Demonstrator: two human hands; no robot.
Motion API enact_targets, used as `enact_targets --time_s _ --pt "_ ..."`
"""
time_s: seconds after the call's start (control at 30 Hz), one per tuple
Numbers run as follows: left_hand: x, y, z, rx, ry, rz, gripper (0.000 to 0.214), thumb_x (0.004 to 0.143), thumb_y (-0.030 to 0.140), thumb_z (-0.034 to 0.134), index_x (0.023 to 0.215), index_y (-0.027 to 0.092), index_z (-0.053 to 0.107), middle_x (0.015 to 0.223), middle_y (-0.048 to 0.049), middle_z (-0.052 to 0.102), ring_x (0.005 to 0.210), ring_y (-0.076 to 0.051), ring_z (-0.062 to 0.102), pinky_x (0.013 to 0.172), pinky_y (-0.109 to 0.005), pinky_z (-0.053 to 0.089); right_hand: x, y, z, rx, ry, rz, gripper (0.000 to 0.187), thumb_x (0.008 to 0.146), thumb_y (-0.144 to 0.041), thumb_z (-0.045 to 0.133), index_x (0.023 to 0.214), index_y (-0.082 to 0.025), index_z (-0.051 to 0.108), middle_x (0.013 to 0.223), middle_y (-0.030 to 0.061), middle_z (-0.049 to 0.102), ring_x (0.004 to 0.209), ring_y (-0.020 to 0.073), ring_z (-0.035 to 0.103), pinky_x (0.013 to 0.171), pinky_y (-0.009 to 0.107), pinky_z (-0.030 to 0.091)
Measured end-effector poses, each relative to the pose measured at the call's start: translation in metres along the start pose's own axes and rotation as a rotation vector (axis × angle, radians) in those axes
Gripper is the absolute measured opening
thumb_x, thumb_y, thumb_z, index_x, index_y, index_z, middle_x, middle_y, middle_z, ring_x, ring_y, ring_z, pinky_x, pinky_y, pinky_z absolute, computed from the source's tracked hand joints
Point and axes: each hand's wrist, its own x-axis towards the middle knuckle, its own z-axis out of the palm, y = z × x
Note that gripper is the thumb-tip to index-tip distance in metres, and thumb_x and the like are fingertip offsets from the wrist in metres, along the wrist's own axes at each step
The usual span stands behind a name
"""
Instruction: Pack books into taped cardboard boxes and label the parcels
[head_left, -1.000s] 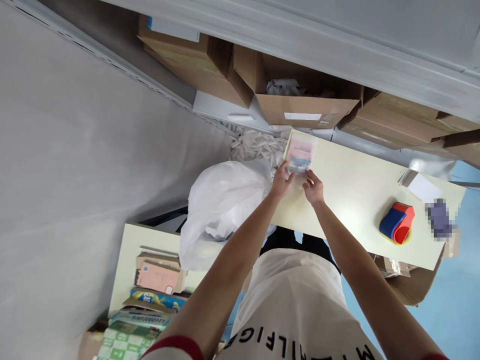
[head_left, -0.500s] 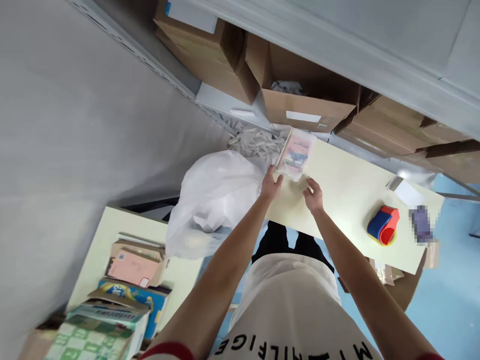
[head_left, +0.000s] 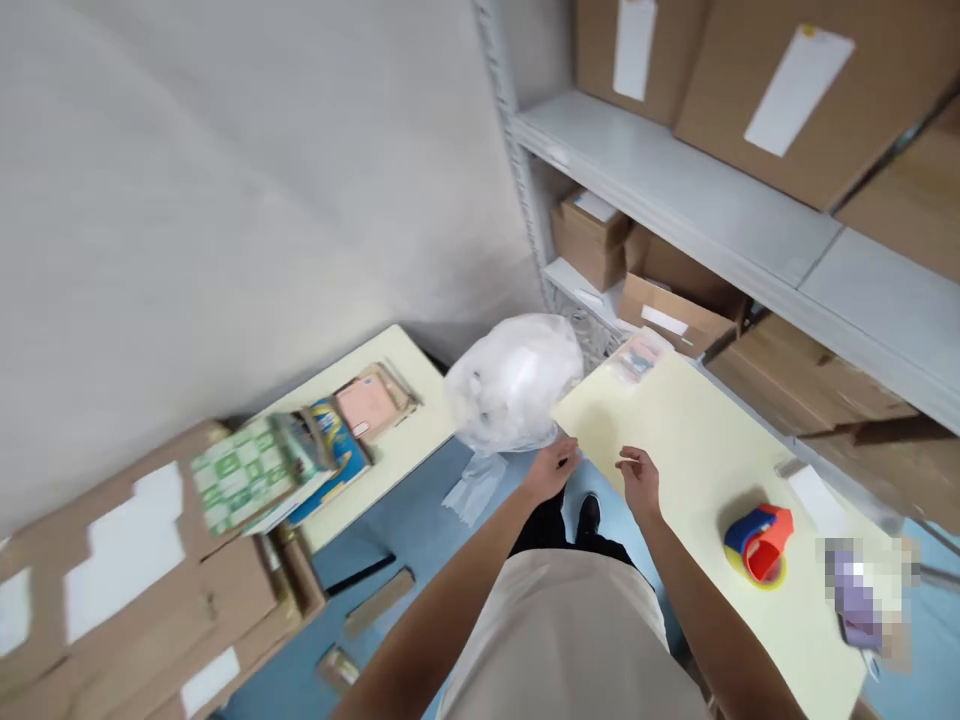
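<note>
**Pink packet lying out of your grip**

It is resting flat on the cream table, at the far left corner. Well apart from it, your left hand is hovering beside the white bag, thumb and fingers apart. Your right hand is hovering, curled, near the table's edge; I cannot tell whether its fingertips are meeting.

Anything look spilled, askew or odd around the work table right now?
Yes. A crumpled pale scrap shows below the white bag, against the blue floor; it looks stray, though it may be part of the bag.
</note>
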Motion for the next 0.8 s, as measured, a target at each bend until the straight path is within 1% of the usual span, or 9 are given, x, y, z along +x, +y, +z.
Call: enact_targets --time_s 0.1,0.2,0.3,0.4,0.5,0.63,0.73,0.8 --pt "-0.041 -0.005 -0.024 -0.012 0.142 0.027 0.025 0.07 0.031 0.076 0.093 0.023 0.071 0.102 -0.0104 0.075 0.093 -0.031 0.07 0.09 -0.047 0.054 -0.009 -0.009 0.019 0.007 -0.14 -0.059 0.029 0.071 -0.043 0.057 0.091 -0.022 0.063 0.085 0.0052 0.072 0.067 0.0204 0.069 0.067 0.039 0.059" --pt "-0.077 -0.015 -0.056 -0.033 0.29 0.037 0.026 0.069 0.032 0.077 0.092 0.022 0.071 0.097 -0.0113 0.075 0.088 -0.031 0.071 0.086 -0.046 0.055 -0.017 -0.019 0.048 0.014 -0.296 -0.132 0.032 0.07 -0.047 0.064 0.09 -0.023 0.064 0.078 0.0051 0.072 0.064 0.0212 0.067 0.068 0.042 0.059" --pt "-0.114 -0.031 -0.09 -0.041 0.414 0.027 0.032 0.07 0.036 0.075 0.098 0.021 0.071 0.102 -0.0118 0.075 0.09 -0.03 0.071 0.086 -0.046 0.055 -0.027 -0.029 0.083 -0.008 -0.448 -0.186 0.033 0.069 -0.049 0.067 0.088 -0.022 0.066 0.078 0.0079 0.072 0.064 0.0238 0.066 0.068 0.045 0.058" --pt "-0.155 -0.054 -0.123 -0.075 0.547 0.009 0.032 0.071 0.037 0.075 0.098 0.021 0.071 0.105 -0.0128 0.074 0.095 -0.032 0.07 0.089 -0.047 0.053 -0.045 -0.036 0.127 -0.064 -0.595 -0.212 0.036 0.066 -0.052 0.069 0.085 -0.021 0.066 0.076 0.0089 0.072 0.063 0.0249 0.066 0.066 0.046 0.058" --pt "-0.199 -0.08 -0.16 -0.209 0.703 -0.038 0.029 0.067 0.032 0.079 0.092 0.021 0.072 0.099 -0.0114 0.074 0.096 -0.032 0.07 0.093 -0.047 0.052 -0.076 -0.038 0.181 -0.109 -0.732 -0.241 0.038 0.065 -0.055 0.068 0.082 -0.021 0.066 0.073 0.0073 0.072 0.061 0.0231 0.066 0.064 0.043 0.058" --pt "-0.259 -0.123 -0.218 -0.384 0.922 -0.116 0.024 0.063 0.028 0.082 0.083 0.02 0.071 0.095 -0.0111 0.074 0.096 -0.032 0.069 0.097 -0.049 0.05 -0.134 -0.029 0.256 -0.184 -0.938 -0.266 0.043 0.062 -0.059 0.069 0.081 -0.02 0.068 0.07 0.0052 0.072 0.059 0.0213 0.067 0.059 0.038 0.057" --pt "-0.299 -0.156 -0.258 -0.505 1.069 -0.175 0.021 0.064 0.027 0.082 0.078 0.019 0.068 0.097 -0.0117 0.074 0.106 -0.033 0.067 0.102 -0.05 0.047 -0.179 -0.016 0.304 -0.264 -1.1 -0.264 0.039 0.06 -0.055 0.072 0.079 -0.02 0.07 0.069 0.0044 0.073 0.062 0.0217 0.069 0.062 0.038 0.058" --pt "-0.321 -0.173 -0.278 -0.594 1.147 -0.216 0.022 0.066 0.028 0.081 0.08 0.019 0.067 0.102 -0.0129 0.074 0.114 -0.033 0.063 0.105 -0.05 0.044 -0.205 -0.009 0.331 -0.316 -1.174 -0.256 0.033 0.059 -0.048 0.075 0.076 -0.02 0.071 0.067 0.0038 0.073 0.064 0.0226 0.07 0.066 0.04 0.058"
